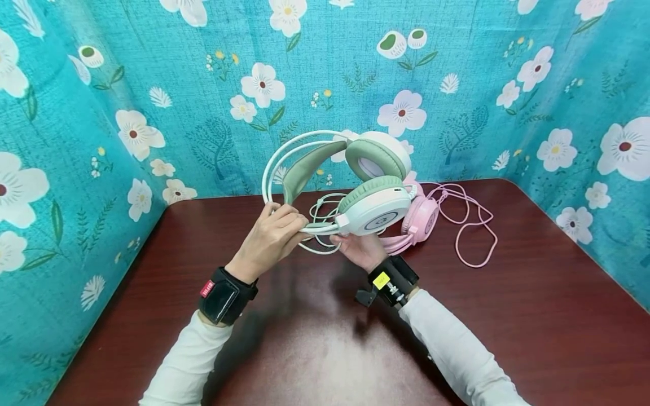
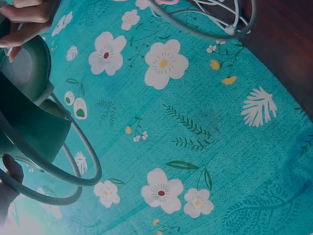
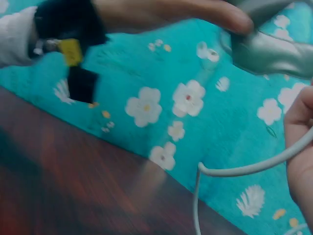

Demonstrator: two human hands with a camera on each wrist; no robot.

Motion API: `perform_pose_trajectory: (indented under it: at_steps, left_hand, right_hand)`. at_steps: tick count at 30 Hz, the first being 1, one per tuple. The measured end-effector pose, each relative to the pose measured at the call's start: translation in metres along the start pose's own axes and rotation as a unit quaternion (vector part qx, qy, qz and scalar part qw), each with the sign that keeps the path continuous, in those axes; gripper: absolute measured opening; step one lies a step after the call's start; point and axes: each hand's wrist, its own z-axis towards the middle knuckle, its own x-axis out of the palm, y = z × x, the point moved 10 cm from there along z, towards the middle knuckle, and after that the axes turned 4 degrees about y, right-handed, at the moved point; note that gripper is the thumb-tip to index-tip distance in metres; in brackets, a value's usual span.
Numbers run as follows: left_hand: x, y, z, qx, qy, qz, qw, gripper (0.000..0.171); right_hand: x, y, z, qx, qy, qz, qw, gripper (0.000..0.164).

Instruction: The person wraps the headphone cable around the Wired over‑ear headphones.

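Observation:
White-and-green headphones (image 1: pixel 378 211) are held up above the table, with their green ear pads and padded headband (image 1: pixel 310 169) showing. My left hand (image 1: pixel 271 234) grips the headband at its near left end; its thumb lies against the green padding in the right wrist view. My right hand (image 1: pixel 363 251) is below the lower ear cup, partly hidden by it. In the left wrist view, curled fingers (image 2: pixel 27 22) of the right hand are at the ear cup. A pale green cable (image 3: pixel 244 170) passes by the right hand in the right wrist view.
Pink headphones (image 1: pixel 421 217) lie on the table behind the held pair, their pink cable (image 1: pixel 477 225) looped to the right. The dark red-brown table (image 1: pixel 152 316) meets a turquoise flowered cloth (image 1: pixel 203 101) at the back and sides.

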Motion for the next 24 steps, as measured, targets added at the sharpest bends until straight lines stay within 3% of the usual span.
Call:
perform_pose_trajectory:
  at_steps: [3, 9, 15, 18, 24]
  left_hand:
    - [0.0, 0.002, 0.001, -0.005, 0.0, 0.014, 0.9999, 0.025]
    - [0.0, 0.006, 0.003, -0.019, 0.002, 0.032, 0.9993, 0.022]
    - [0.003, 0.007, 0.004, -0.022, 0.013, 0.04, 0.9989, 0.023]
    - [0.004, 0.01, 0.004, -0.027, 0.016, 0.044, 0.9985, 0.024]
    - [0.006, 0.013, 0.005, -0.033, 0.022, 0.043, 0.9983, 0.024]
  right_hand:
    - [0.009, -0.008, 0.0, 0.012, 0.019, -0.046, 0.999, 0.02]
    - [0.013, -0.007, -0.004, 0.017, -0.006, -0.152, 0.988, 0.027]
    - [0.014, -0.002, -0.012, 0.017, -0.061, -0.197, 0.978, 0.014]
    - [0.016, 0.0, -0.017, 0.037, -0.086, -0.259, 0.961, 0.026]
    - [0.021, 0.005, -0.02, 0.083, -0.119, -0.401, 0.905, 0.025]
